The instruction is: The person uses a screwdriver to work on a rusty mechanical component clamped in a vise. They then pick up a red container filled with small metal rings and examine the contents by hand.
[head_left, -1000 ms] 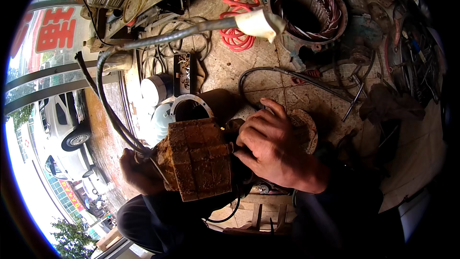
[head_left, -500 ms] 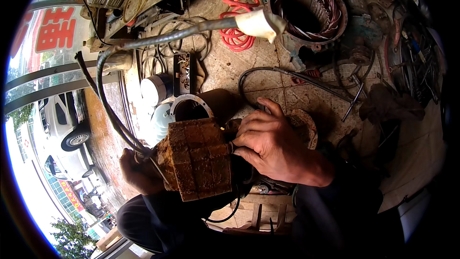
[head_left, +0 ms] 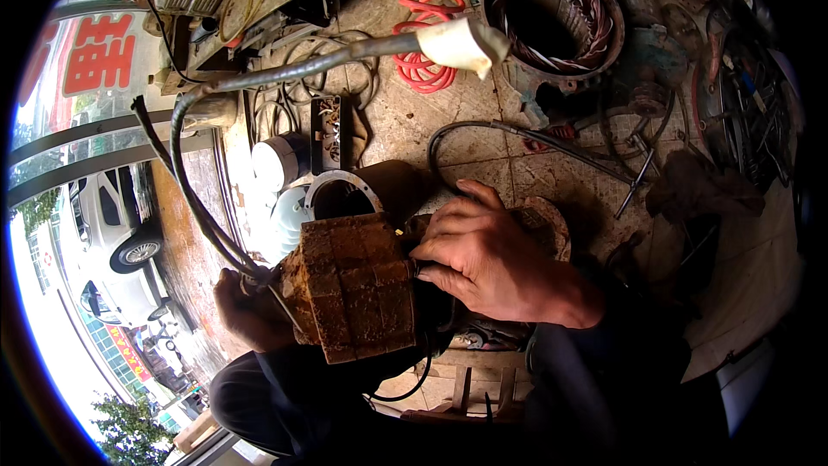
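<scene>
Nearest, a dark-clad knee shows at the lower left, with the slats of a wooden frame near the middle of the lower edge. Above the lap is a blocky, rusty housing. The left hand curls at its left end, beside 2 dark cables; most of its fingers are hidden, so I cannot tell how far that grip is closed. The right hand is at the housing's right edge, thumb and forefinger nearly meeting; I cannot tell whether this grip has hold of anything.

Just beyond the housing is a pale ring flange. Farther on stand a white-topped tub and, near it, a narrow tray of small parts. The longer cable arches past them to a cream wrapping. Beyond lie a red coiled hose and a round casing lined with windings. Outside, 2 white cars are parked.
</scene>
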Demonstrator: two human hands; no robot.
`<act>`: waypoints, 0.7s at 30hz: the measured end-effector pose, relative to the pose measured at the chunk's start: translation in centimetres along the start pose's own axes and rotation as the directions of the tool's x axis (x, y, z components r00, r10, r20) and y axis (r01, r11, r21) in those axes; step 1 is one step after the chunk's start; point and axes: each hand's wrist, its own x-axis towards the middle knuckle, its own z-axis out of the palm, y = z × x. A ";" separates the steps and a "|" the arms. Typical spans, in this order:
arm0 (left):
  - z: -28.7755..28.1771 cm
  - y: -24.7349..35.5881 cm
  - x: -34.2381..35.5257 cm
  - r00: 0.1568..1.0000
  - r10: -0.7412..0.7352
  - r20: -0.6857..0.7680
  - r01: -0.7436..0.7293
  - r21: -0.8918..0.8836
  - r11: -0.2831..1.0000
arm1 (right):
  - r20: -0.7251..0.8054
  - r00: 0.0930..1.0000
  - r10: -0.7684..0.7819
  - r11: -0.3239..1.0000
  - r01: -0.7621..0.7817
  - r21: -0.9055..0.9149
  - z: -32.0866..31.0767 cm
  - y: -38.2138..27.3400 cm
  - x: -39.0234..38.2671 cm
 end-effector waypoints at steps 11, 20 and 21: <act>-0.3 -0.2 0.4 1.000 -0.009 0.009 0.010 -0.016 1.000 | 0.012 1.000 0.027 1.000 -0.027 0.001 -0.2 0.0 -0.1; -0.5 -0.4 0.4 1.000 -0.029 0.013 0.029 -0.052 0.998 | 0.031 0.998 0.061 0.998 -0.062 0.026 -0.3 0.2 -0.1; -0.3 -0.6 0.4 1.000 -0.023 0.008 0.024 -0.045 0.999 | 0.030 0.998 0.064 0.997 -0.065 0.033 -0.4 0.2 -0.2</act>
